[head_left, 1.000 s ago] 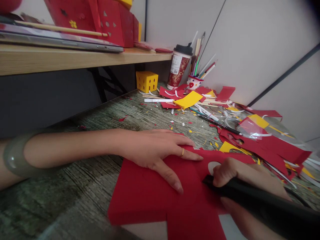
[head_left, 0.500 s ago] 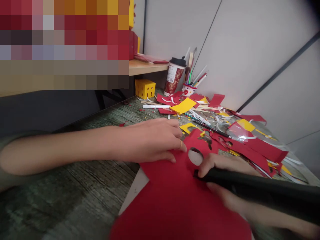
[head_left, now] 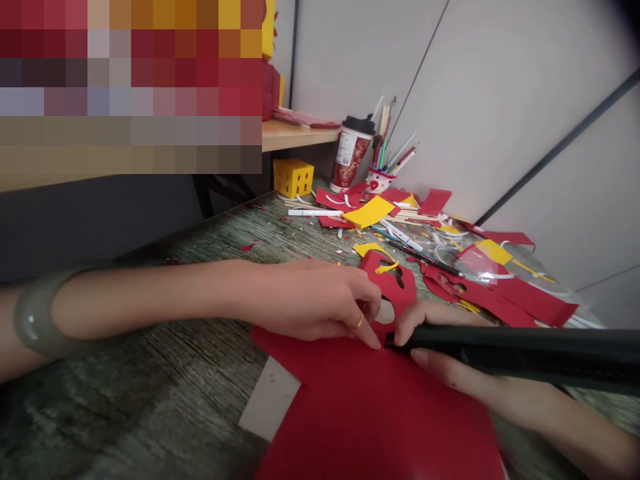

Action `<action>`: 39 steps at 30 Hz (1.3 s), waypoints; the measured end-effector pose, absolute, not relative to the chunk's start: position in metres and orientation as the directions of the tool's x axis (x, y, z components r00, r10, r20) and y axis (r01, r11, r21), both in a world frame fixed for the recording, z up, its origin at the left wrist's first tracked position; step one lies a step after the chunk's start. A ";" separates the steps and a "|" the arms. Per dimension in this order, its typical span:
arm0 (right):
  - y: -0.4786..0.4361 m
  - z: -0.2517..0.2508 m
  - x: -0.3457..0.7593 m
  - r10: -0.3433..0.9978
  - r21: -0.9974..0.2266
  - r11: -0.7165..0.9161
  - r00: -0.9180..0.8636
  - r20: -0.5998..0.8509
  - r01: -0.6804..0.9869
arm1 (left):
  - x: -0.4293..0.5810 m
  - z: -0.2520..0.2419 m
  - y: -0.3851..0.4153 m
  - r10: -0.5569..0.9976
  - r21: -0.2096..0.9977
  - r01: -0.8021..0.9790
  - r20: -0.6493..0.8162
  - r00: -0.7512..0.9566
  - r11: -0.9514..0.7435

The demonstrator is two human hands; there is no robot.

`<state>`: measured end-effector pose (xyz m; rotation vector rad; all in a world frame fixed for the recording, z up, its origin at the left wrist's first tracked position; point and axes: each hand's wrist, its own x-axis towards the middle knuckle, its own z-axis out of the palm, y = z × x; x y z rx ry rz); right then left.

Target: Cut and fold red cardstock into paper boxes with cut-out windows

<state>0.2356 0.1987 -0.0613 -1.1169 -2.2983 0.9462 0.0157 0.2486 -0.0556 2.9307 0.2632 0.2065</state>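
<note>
A large sheet of red paper [head_left: 360, 413] with cut-out holes at its far end lies before me. Grey-white board [head_left: 273, 399] shows beneath its left side. My left hand [head_left: 320, 300], wearing a ring and a pale green bangle [head_left: 37, 310], presses down on the paper with curled fingers. Its fingertip rests just left of the tool's tip. My right hand [head_left: 445, 353] is closed around a long black utility knife [head_left: 505, 347], its tip at the paper below the round hole. I cannot make out the blade.
Red, yellow and white scraps, including a yellow strip [head_left: 369, 212], cover the table's far right with pens. Behind them stand a yellow box [head_left: 293, 178], a lidded paper cup [head_left: 353, 155] and a pen holder [head_left: 380, 179]. A wooden shelf [head_left: 300, 135] is at left; a grey wall rises behind.
My left hand has moved nearer to me and slightly right, closer to the knife's tip. The paper has shifted and turned a little; the knife's rear end has tilted upward.
</note>
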 end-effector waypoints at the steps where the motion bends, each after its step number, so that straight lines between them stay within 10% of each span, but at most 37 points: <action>1: 0.198 -0.062 0.236 0.798 -0.723 0.460 -0.596 0.082 0.516 | 0.016 -0.057 0.249 0.175 0.202 0.149 0.118 0.977 -0.968; 39: 0.195 -0.071 0.242 0.804 -0.600 0.542 -0.572 0.164 0.589 | 0.009 -0.065 0.253 0.119 0.005 0.120 0.149 0.982 -0.993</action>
